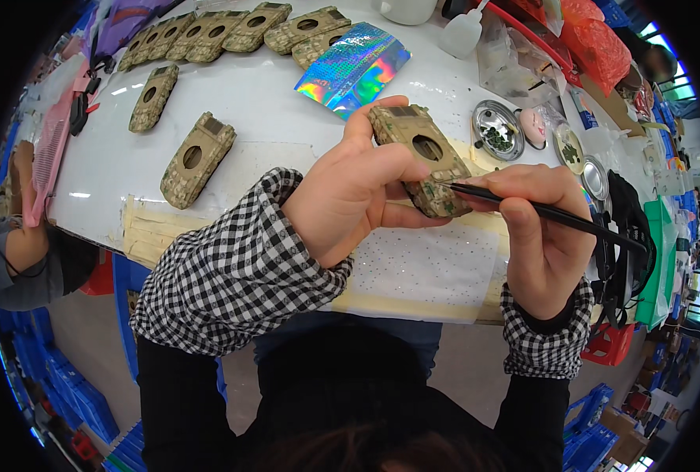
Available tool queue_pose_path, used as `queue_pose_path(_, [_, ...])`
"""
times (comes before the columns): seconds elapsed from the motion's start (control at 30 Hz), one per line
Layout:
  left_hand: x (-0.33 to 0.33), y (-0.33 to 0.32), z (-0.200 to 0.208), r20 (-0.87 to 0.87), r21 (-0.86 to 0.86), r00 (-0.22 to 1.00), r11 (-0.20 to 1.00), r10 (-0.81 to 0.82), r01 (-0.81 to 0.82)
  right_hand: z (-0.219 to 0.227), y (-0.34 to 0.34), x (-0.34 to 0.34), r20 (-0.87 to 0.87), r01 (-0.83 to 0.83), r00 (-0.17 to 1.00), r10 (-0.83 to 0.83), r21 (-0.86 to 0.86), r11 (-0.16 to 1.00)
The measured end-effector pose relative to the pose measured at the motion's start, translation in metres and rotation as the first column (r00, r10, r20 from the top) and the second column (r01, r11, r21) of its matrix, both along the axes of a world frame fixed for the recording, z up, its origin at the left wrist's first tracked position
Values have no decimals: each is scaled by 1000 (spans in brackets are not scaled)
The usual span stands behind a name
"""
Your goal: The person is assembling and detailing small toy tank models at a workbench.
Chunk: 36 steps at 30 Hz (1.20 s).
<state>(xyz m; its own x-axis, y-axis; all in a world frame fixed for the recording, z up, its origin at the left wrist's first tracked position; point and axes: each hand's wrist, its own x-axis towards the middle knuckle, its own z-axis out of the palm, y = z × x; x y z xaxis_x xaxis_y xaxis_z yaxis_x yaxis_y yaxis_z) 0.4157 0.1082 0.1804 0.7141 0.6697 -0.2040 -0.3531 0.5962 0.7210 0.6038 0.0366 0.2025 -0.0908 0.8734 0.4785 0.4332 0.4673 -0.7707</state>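
Note:
A camouflage model tank hull (407, 126) with a round hole in its top lies tilted in my left hand (352, 177). My left thumb presses on its near side and the fingers support it from below. My right hand (543, 228) is closed round slim black tweezers (558, 214). Their pointed tip meets the hull's near end, close to my left thumb. Small green patches show on the hull there. Below my hands is a white sheet (421, 267) dotted with tiny specks.
Two more hulls stand on the left of the white table, one nearer (208, 149) and one farther (155, 96). Several others line the back, beside a shiny holographic pouch (354, 69). On the right is a round tin (478, 140) with small dark green bits. Another person's arm (23, 244) is at far left.

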Motion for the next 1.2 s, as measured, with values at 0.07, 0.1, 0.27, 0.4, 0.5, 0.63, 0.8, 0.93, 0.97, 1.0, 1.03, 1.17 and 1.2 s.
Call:
queue_pose_path(0.07, [0, 0, 0, 2, -3, 1000, 1000, -1, 1, 0, 1, 0, 6, -1, 1000, 1, 8, 1000])
queue_pose_path(0.1, [0, 0, 0, 3, -4, 1000, 1000, -1, 1, -1, 1, 1, 8, -2, 1000, 2, 12, 1000])
queue_pose_path(0.27, [0, -1, 1, -3, 1, 1000, 1000, 4, -4, -1, 0, 0, -20, 2, 1000, -2, 19, 1000])
queue_pose_path(0.4, [0, 0, 1, -6, 7, 1000, 1000, 2, -2, -2, 1, -1, -50, 0, 999, 0, 10, 1000])
queue_pose_path(0.5, [0, 0, 0, -16, 12, 1000, 1000, 6, -6, -3, 0, -2, -69, 12, 998, -13, -4, 1000])
queue_pose_path(0.63, [1, -1, 0, -12, 9, 1000, 1000, 13, -12, -3, 0, -2, -62, 12, 998, -12, -2, 1000])
queue_pose_path(0.8, [0, 0, 0, -8, 6, 1000, 1000, 2, -2, -2, 0, -1, -47, 9, 999, -9, 0, 1000])
queue_pose_path(0.93, [0, 0, 1, -3, 5, 1000, 1000, 1, -1, -2, 1, -2, -52, 9, 999, -8, 7, 1000])
queue_pose_path(0.97, [0, 0, 1, -3, 6, 1000, 1000, 3, -3, -2, 1, -2, -53, 10, 999, -10, 4, 1000])
queue_pose_path(1.0, [0, 0, 0, -2, 8, 1000, 1000, 5, -5, -3, 1, -2, -54, 11, 998, -11, 1, 1000])
queue_pose_path(1.03, [0, 0, 0, 2, 8, 1000, 1000, 7, -7, -3, 1, -2, -54, 12, 998, -12, -2, 1000])
queue_pose_path(1.17, [0, 0, -1, 14, 9, 1000, 1000, 10, -10, -2, 0, -2, -52, 13, 999, -14, -16, 1000])
queue_pose_path(1.2, [0, 0, -1, 13, 9, 1000, 1000, 11, -11, -2, 0, -2, -41, 9, 999, -9, -11, 1000])
